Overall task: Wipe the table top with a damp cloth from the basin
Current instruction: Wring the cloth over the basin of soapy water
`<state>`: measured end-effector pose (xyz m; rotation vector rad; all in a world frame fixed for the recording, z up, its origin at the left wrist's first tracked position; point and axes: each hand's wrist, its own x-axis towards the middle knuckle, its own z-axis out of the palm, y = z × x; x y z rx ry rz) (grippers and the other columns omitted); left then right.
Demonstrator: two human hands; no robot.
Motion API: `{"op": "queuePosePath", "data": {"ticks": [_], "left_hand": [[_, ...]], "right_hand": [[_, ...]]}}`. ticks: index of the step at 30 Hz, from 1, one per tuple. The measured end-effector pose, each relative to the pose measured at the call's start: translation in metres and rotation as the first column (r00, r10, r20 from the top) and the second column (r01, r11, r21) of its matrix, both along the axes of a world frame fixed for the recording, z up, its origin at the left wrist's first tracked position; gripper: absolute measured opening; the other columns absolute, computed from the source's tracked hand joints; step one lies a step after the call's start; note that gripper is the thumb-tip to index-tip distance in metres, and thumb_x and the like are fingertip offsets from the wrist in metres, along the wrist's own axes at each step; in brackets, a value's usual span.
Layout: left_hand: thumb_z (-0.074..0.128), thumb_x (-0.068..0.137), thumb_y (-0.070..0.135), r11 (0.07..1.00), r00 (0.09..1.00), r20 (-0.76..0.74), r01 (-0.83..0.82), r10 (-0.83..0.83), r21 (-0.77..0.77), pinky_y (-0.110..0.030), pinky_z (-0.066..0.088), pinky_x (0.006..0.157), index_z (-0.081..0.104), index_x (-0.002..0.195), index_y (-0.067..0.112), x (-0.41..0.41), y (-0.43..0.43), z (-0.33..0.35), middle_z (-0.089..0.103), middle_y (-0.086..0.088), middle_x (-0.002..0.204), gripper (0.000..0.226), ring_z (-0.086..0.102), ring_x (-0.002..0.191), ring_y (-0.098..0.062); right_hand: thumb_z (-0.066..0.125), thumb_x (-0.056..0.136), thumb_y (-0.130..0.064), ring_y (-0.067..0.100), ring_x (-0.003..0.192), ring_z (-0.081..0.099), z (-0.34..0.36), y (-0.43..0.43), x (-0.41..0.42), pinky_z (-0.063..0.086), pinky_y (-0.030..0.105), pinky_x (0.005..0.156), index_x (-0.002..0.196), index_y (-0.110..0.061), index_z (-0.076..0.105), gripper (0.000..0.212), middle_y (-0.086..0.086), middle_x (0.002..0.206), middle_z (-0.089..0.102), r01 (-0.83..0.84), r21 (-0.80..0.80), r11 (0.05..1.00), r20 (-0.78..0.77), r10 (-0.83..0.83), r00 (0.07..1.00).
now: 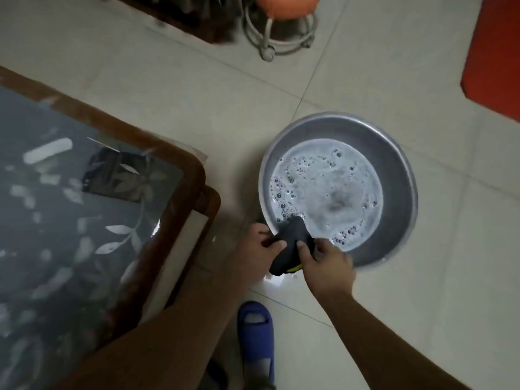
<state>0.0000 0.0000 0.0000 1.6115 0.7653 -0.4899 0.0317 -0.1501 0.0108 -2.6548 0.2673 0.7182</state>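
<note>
dark cloth edged yellow, grey basin, leaf-patterned table

The basin sits on the floor, right of the table corner.

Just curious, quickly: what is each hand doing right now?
Left hand: grips the dark cloth.
Right hand: grips the same cloth, over the basin edge.

A home, by the look of it: pale tiled floor, a wood-framed tabletop with leaf pattern under glass, a wheeled stool with orange seat, a blue house slipper
</note>
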Motion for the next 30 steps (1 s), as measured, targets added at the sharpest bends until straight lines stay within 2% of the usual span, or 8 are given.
{"op": "queuePosePath", "data": {"ticks": [4,9,12,16,19,22,26,30], "left_hand": [[0.073,0.085,0.033,0.998,1.000,0.004,-0.020,0.020,0.059,-0.028,0.052,0.070,0.057,0.078,0.018,0.004,-0.005,-0.016,0.066,-0.003,0.079,0.023,0.065,0.076,-0.016],[0.068,0.089,0.034,0.989,0.990,-0.019,0.139,-0.139,0.040,-0.013,0.038,0.054,0.054,0.069,0.013,-0.001,0.000,-0.010,0.054,-0.003,0.063,0.033,0.051,0.058,-0.006],[0.069,0.087,0.019,0.996,0.999,0.032,0.028,-0.025,-0.080,-0.018,0.036,0.055,0.045,0.066,0.015,-0.005,0.008,0.009,0.043,-0.001,0.061,0.033,0.041,0.055,-0.007],[0.067,0.089,0.015,0.916,0.966,0.006,-0.245,0.260,-0.319,-0.028,0.048,0.061,0.050,0.074,0.013,-0.012,0.041,0.048,0.059,-0.007,0.074,0.022,0.058,0.070,-0.016],[0.068,0.089,0.010,0.834,0.910,0.024,-0.369,0.414,-0.409,-0.029,0.054,0.068,0.058,0.088,0.012,-0.026,0.077,0.081,0.071,-0.002,0.083,0.010,0.069,0.080,-0.019],[0.065,0.092,0.011,0.750,0.847,0.007,-0.468,0.532,-0.467,-0.029,0.058,0.077,0.067,0.114,0.021,-0.044,0.128,0.120,0.076,0.001,0.106,0.024,0.073,0.096,-0.017],[0.062,0.095,0.033,0.727,0.788,-0.021,-0.578,0.615,-0.370,-0.044,0.055,0.093,0.069,0.091,0.041,-0.080,0.211,0.161,0.072,0.008,0.104,0.011,0.069,0.098,-0.017],[0.058,0.098,0.031,0.608,0.656,-0.031,-0.715,0.754,-0.345,-0.038,0.055,0.086,0.065,0.081,0.044,-0.125,0.285,0.182,0.065,0.019,0.093,0.022,0.066,0.088,-0.009]], "right_hand": [[0.047,0.095,-0.056,0.031,0.111,0.061,-0.023,0.003,0.003,0.031,0.041,0.101,0.129,-0.025,0.050,0.046,0.003,0.108,0.073,-0.047,0.006,0.999,0.048,0.047,0.998],[0.065,0.087,-0.035,0.026,0.087,0.069,-0.026,0.003,-0.001,0.055,0.047,0.083,0.118,-0.033,0.055,0.032,0.000,0.093,0.073,0.163,0.287,0.944,0.025,-0.177,0.984],[0.070,0.089,-0.012,0.005,0.079,0.066,-0.004,0.018,-0.001,0.055,0.031,0.075,0.108,-0.027,0.062,0.025,-0.004,0.090,0.070,0.223,0.459,0.860,-0.024,-0.239,0.971],[0.070,0.092,-0.012,0.020,0.086,0.072,0.044,0.055,0.000,0.059,0.035,0.080,0.105,-0.020,0.069,0.016,0.005,0.089,0.074,0.438,0.650,0.621,-0.229,-0.390,0.892],[0.066,0.094,-0.018,0.017,0.092,0.074,0.081,0.097,-0.004,0.060,0.037,0.083,0.116,-0.023,0.067,0.023,0.003,0.098,0.076,0.422,0.698,0.578,-0.303,-0.295,0.906],[0.068,0.093,-0.017,0.014,0.103,0.070,0.117,0.155,-0.014,0.058,0.030,0.084,0.119,-0.028,0.066,0.028,-0.002,0.112,0.074,0.259,0.750,0.609,-0.218,-0.142,0.966],[0.069,0.090,-0.007,0.004,0.103,0.067,0.150,0.245,-0.035,0.056,0.019,0.077,0.115,-0.031,0.066,0.035,-0.011,0.116,0.068,0.037,0.792,0.610,-0.107,0.079,0.991],[0.067,0.091,-0.004,-0.001,0.096,0.067,0.164,0.335,-0.067,0.054,0.014,0.073,0.118,-0.024,0.064,0.033,-0.009,0.116,0.066,-0.091,0.817,0.569,-0.078,0.266,0.961]]}}
